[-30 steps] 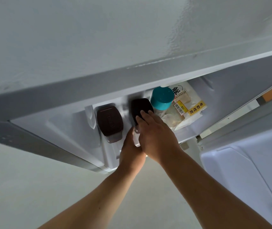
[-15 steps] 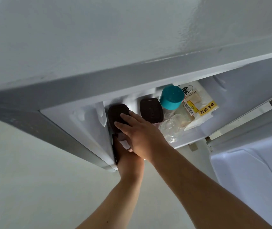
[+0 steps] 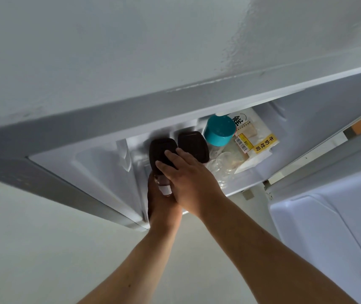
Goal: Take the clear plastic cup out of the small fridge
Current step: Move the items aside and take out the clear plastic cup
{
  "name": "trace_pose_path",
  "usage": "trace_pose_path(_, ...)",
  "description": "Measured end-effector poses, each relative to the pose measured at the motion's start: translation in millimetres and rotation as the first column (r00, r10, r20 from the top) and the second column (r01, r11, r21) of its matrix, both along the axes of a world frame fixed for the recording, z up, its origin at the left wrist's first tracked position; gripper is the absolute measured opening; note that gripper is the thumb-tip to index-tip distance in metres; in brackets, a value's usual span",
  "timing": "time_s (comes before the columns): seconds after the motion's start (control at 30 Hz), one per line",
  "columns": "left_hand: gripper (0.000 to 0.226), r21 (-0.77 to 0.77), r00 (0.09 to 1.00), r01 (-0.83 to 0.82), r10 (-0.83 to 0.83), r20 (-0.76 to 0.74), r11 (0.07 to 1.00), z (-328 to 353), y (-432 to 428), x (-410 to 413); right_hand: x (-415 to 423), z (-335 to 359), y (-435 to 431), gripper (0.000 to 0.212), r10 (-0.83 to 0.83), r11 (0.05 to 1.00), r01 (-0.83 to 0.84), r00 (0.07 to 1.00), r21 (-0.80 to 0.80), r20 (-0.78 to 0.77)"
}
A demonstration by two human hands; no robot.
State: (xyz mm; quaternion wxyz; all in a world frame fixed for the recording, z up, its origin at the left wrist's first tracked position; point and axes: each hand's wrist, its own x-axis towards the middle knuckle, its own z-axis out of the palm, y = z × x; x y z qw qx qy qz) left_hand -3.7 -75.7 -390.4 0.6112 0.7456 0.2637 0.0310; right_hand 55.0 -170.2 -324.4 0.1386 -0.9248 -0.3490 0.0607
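Note:
I look down into the open small fridge (image 3: 306,119). The clear plastic cup (image 3: 223,166) sits at the compartment's front, just right of my right hand and in front of a bread package (image 3: 255,141). Neither hand touches it. My right hand (image 3: 189,178) lies on the lid of the left dark-lidded container (image 3: 160,150), fingers fairly straight. My left hand (image 3: 162,205) grips that container's body from below, partly hidden under my right hand.
A second dark-lidded container (image 3: 193,144) stands beside the first, then a teal-capped jar (image 3: 219,130). The open fridge door (image 3: 328,227) hangs at the right. The fridge's grey top (image 3: 109,62) fills the upper view, with pale floor below.
Both hands moved left from the right dark-lidded container to the left one. The view shifted, and the clear cup came into sight beside my right hand.

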Motion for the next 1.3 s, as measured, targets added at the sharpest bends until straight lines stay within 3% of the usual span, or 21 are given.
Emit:
trace_pose_path(0.03, 0.071, 0.210, 1.000, -0.011, 0.014, -0.013, 0.978, -8, 0, 0, -1, 0, 1, 0.056, -0.006, 1.000, 0.006, 1.000, 0.006, -0.002)
trace_pose_path(0.07, 0.076, -0.040, 0.997, -0.079, 0.078, -0.016, 0.996, -1, -4, 2, -1, 1, 1, 0.056, -0.011, 1.000, 0.011, 1.000, 0.012, -0.002)
trace_pose_path(0.17, 0.073, -0.020, 0.995, -0.081, 0.083, 0.061, 0.996, 3, -7, -11, -7, 3, -4, 0.053, -0.043, 0.993, 0.040, 0.999, 0.116, 0.025)
trace_pose_path(0.27, 0.046, -0.114, 0.984, -0.131, 0.116, -0.132, 0.985, 3, -13, -21, -26, -3, -26, 0.036, -0.284, 0.877, 0.220, 0.954, 0.427, 0.093)
trace_pose_path(0.33, 0.025, -0.077, 0.978, -0.043, 0.026, -0.208, 0.996, 4, -20, -25, -40, -9, -47, 0.025, -0.552, 0.680, 0.474, 0.833, 0.560, -0.035)
trace_pose_path(0.4, 0.022, -0.067, 0.983, 0.029, -0.041, -0.177, 0.997, 7, -27, -22, -46, -15, -69, 0.020, -0.728, 0.384, 0.716, 0.623, 0.583, -0.286)
trace_pose_path(0.47, 0.040, -0.123, 0.988, 0.069, -0.084, -0.130, 0.990, 15, -35, -13, -42, -20, -90, 0.018, -0.760, 0.119, 0.845, 0.415, 0.521, -0.500)
trace_pose_path(0.53, 0.062, -0.206, 0.984, 0.122, -0.146, -0.103, 0.971, 24, -43, -1, -30, -22, -104, 0.025, -0.690, 0.000, 0.925, 0.275, 0.380, -0.669)
trace_pose_path(0.7, 0.092, -0.338, 0.953, 0.172, -0.244, -0.182, 0.925, 31, -64, 31, -8, -23, -109, 0.045, -0.465, 0.117, 0.969, 0.246, 0.216, -0.851)
trace_pose_path(0.77, 0.081, -0.413, 0.945, 0.141, -0.247, -0.216, 0.900, 32, -70, 37, 0, -24, -108, 0.044, -0.416, 0.138, 0.976, 0.213, 0.171, -0.884)
trace_pose_path(0.9, 0.044, -0.454, 0.950, 0.094, -0.217, -0.225, 0.886, 25, -79, 46, 12, -24, -105, 0.083, -0.428, 0.162, 0.980, 0.174, 0.114, -0.887)
trace_pose_path(0.97, 0.051, -0.452, 0.955, 0.070, -0.191, -0.228, 0.889, 21, -82, 49, 14, -25, -105, 0.092, -0.467, 0.164, 0.981, 0.173, 0.107, -0.867)
trace_pose_path(1.07, 0.074, -0.451, 0.958, 0.049, -0.169, -0.231, 0.891, 15, -83, 53, 15, -27, -105, 0.084, -0.480, 0.148, 0.981, 0.183, 0.126, -0.858)
trace_pose_path(1.2, 0.066, -0.420, 0.955, 0.062, -0.176, -0.238, 0.906, 13, -79, 53, 13, -32, -110, 0.073, -0.445, 0.112, 0.983, 0.182, 0.147, -0.877)
trace_pose_path(1.3, 0.074, -0.419, 0.949, 0.067, -0.188, -0.253, 0.905, 13, -76, 48, 5, -33, -112, 0.083, -0.425, 0.100, 0.982, 0.188, 0.160, -0.886)
